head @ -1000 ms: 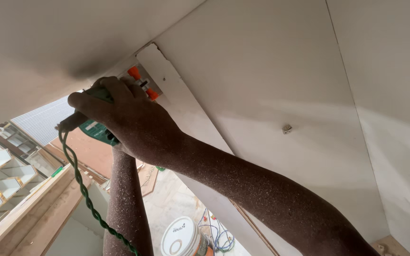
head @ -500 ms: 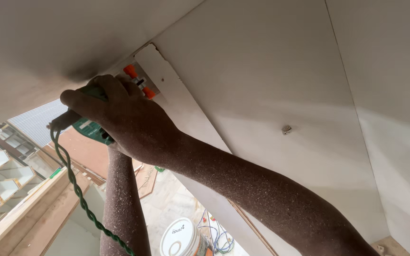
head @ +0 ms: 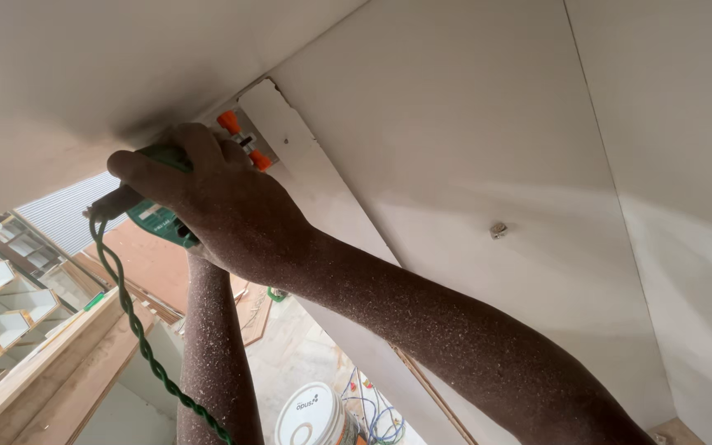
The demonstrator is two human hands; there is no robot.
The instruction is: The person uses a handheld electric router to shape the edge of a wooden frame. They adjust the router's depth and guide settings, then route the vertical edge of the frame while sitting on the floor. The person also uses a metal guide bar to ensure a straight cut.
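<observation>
My right hand (head: 216,206) is wrapped around a green power tool (head: 158,216) held up against the white ceiling panel (head: 455,124). The tool's twisted green cord (head: 138,330) hangs down to the lower left. My left forearm (head: 212,354) rises behind the right one; its hand is hidden behind the right hand and the tool. Just past my knuckles, two orange clamp handles (head: 241,136) stick out by the edge of a narrow white board (head: 306,165) at the panel's corner. Both arms are dusted with fine sawdust.
A small metal fitting (head: 498,230) protrudes from the white panel to the right. Below stand a white bucket (head: 313,414) and a tangle of blue and white cables (head: 377,408) on the floor. Wooden boards (head: 51,371) run along the lower left.
My right hand with the green tool has shifted slightly left and down along the panel's edge. The orange handles show a little more.
</observation>
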